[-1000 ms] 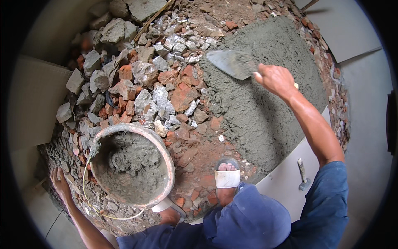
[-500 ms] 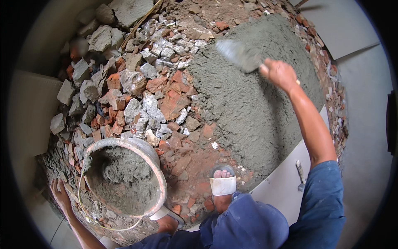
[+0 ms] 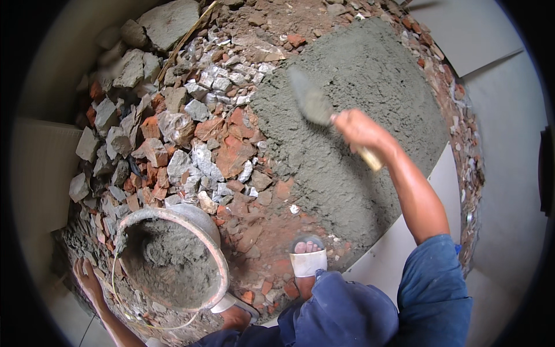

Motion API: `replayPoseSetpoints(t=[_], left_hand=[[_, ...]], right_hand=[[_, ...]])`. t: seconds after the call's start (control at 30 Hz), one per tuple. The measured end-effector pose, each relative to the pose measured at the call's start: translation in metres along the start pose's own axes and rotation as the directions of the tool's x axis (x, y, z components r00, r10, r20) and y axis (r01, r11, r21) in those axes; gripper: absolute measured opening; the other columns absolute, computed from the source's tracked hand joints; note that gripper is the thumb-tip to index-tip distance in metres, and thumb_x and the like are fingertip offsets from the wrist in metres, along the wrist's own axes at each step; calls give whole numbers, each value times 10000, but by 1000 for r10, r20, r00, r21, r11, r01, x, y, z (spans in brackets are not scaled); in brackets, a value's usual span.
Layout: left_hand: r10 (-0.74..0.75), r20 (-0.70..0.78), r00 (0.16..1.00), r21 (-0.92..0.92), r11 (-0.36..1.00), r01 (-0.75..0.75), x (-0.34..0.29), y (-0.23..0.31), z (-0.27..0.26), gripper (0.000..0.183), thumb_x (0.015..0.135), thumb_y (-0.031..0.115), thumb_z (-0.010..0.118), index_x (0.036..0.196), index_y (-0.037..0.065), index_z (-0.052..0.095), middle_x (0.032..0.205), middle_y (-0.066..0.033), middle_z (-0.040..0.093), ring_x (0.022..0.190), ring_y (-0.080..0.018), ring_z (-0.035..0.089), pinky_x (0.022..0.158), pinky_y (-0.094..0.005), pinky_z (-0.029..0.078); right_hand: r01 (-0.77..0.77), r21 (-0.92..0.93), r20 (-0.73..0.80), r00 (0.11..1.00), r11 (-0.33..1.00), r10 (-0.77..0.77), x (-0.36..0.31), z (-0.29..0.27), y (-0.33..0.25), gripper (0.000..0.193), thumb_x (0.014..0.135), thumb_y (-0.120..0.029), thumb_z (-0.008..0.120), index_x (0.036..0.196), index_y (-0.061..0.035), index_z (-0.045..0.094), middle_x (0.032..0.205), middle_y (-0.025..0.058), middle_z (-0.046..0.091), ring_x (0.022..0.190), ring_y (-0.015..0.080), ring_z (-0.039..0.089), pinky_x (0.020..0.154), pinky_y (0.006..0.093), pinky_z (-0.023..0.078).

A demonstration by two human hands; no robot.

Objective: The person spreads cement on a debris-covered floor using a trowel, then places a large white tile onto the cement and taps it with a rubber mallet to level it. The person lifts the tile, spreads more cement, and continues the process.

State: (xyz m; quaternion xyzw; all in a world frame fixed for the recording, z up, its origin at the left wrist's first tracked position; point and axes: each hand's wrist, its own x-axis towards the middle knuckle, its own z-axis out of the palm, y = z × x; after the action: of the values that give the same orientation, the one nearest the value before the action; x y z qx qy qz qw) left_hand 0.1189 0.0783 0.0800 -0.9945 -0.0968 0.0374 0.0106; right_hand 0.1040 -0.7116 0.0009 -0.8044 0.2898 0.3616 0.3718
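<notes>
My right hand (image 3: 359, 128) is closed around the pale wooden handle of a trowel (image 3: 313, 103). The trowel's blade points up and left, over the left part of a wide bed of wet grey mortar (image 3: 370, 173). At the lower left, my left hand (image 3: 88, 281) is held with its fingers stretched out, holding nothing. Beside it stands a round bucket (image 3: 222, 263), tipped toward me, with grey mortar (image 3: 173, 250) inside. A thin pale handle (image 3: 118, 292) hangs along the bucket's near left side.
Broken concrete and brick rubble (image 3: 156, 130) is heaped at the left. A white board (image 3: 378, 254) lies along the mortar's near right edge. A large pale panel (image 3: 465, 34) is at the upper right. My sandalled foot (image 3: 308, 259) stands between bucket and mortar.
My right hand and the trowel have moved left and nearer to me. The blade has swung more upright, and the wooden handle now shows. My left hand stays beside the bucket.
</notes>
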Motion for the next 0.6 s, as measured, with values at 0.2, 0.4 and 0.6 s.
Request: replayPoseSetpoints(t=[0.2,0.4,0.6], left_hand=[[19,-13,1000,-12,1000,-20,7,22,-6,462,972,341,538,1219,-48,567,1341,-181,499,1253,-324,465,1059,-392,341],[12,-30,999,-38,999,-13,-1,16,-11,477,971,358,536,1219,-49,567,1351,-179,491,1254,-326,463,1061,-392,340],[15,-23,1000,-6,1000,-16,-3,-8,-1,468,972,351,533,1219,-46,567,1331,-187,500,1245,-333,466,1057,-401,342]], right_hand=[[107,-684,-164,942,722,-294,-4,0,19,359,993,-319,346,923,-37,558,609,79,565,529,208,590,465,374,517],[-194,-430,-543,836,882,-81,19,-73,40,382,961,-364,408,963,-37,607,792,119,651,738,227,665,669,401,562],[71,-319,-167,977,945,-130,-41,40,31,429,974,-419,443,941,-24,605,813,164,656,687,247,662,610,406,546]])
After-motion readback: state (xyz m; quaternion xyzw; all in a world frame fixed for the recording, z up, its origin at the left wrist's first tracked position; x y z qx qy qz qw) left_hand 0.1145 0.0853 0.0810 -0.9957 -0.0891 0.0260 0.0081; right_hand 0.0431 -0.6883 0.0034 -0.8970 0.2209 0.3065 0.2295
